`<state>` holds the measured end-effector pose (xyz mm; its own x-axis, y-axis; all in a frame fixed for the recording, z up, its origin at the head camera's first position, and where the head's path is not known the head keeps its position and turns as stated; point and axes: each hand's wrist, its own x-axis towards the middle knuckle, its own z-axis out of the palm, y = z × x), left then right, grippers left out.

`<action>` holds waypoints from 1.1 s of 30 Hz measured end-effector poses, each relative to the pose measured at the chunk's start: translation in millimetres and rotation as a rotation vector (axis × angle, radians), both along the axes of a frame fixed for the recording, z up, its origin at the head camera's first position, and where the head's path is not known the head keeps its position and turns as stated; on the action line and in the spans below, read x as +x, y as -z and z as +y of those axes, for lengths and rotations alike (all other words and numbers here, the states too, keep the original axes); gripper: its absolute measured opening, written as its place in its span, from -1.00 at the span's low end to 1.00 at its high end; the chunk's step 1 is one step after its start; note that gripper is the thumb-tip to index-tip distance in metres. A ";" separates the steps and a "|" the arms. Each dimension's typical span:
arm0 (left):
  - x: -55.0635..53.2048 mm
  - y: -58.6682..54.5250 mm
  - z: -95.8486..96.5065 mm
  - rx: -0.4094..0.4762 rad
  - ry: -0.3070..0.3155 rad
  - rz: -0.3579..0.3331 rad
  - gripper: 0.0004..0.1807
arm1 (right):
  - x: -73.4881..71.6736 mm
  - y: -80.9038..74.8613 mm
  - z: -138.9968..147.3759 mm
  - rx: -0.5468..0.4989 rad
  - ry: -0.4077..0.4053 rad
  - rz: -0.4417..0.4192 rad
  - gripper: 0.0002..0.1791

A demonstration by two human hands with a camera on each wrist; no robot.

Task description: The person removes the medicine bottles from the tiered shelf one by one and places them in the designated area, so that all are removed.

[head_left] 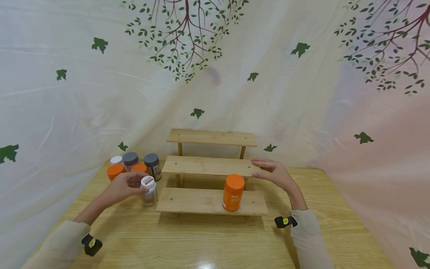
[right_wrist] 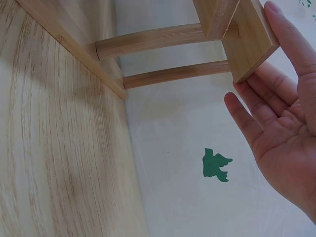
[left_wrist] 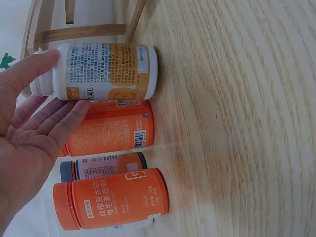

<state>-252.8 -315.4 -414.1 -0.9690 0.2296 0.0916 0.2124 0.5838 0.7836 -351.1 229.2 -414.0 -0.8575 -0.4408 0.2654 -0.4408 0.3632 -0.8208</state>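
Observation:
A small white supplement bottle [head_left: 150,196] with a tan-and-white label stands upright left of the wooden step shelf. My left hand [head_left: 117,189] holds it near the neck, thumb on one side and fingers on the other, as the left wrist view shows. On the shelf's other side, my right hand [head_left: 276,175] grips the right end of the middle board [head_left: 205,166], with the thumb at its front edge and fingers behind. An orange bottle [head_left: 233,196] stands on the lowest board [head_left: 195,201], right of centre.
Behind my left hand cluster several bottles: an orange one [head_left: 115,171], another orange one [left_wrist: 113,129], two with grey lids [head_left: 152,164], and a white lid [head_left: 116,160]. The top board [head_left: 211,137] rises at the back. A leaf-patterned curtain [head_left: 221,101] hangs behind the table [head_left: 208,239].

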 end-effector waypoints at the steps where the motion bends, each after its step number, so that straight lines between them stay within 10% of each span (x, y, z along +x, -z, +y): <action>1: 0.3 0.3 -0.4 0.008 0.005 -0.010 -0.45 | 0.1 -0.2 -0.1 0.000 0.000 0.000 -0.44; 33: -1.2 -4.8 -13.5 -0.056 0.084 0.021 -0.39 | -0.5 0.3 0.0 -0.008 -0.006 0.005 -0.45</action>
<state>-254.0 -328.9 -409.3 -0.9440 0.3155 0.0969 0.2789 0.6057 0.7453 -351.5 229.2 -414.3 -0.8536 -0.4433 0.2735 -0.4470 0.3538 -0.8216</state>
